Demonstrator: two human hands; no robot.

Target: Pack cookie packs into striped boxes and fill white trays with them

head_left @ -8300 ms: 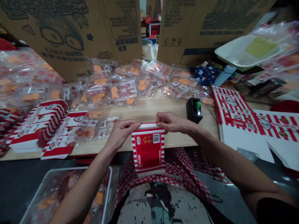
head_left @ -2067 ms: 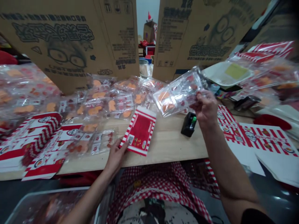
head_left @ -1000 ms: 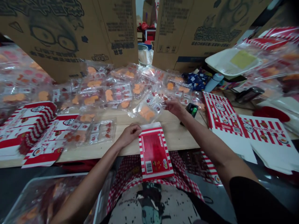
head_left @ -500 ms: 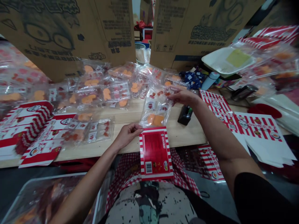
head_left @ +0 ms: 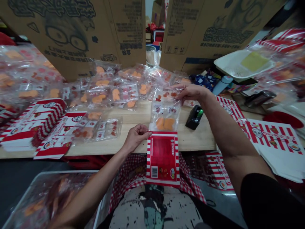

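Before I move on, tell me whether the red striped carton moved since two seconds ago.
Yes: the red striped carton slid toward the person, past the front edge of the wooden table.

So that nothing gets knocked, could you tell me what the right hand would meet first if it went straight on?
The right hand would probably meet the clear packets of orange pieces lying beyond it, though depth is unclear.

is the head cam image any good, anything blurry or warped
In the head view, the wide lens bends the wooden table and cardboard boxes toward the frame edges; the plastic packets at upper right look soft and blurred; the clear packet shows slight glare, but its orange contents remain sharp enough to see.
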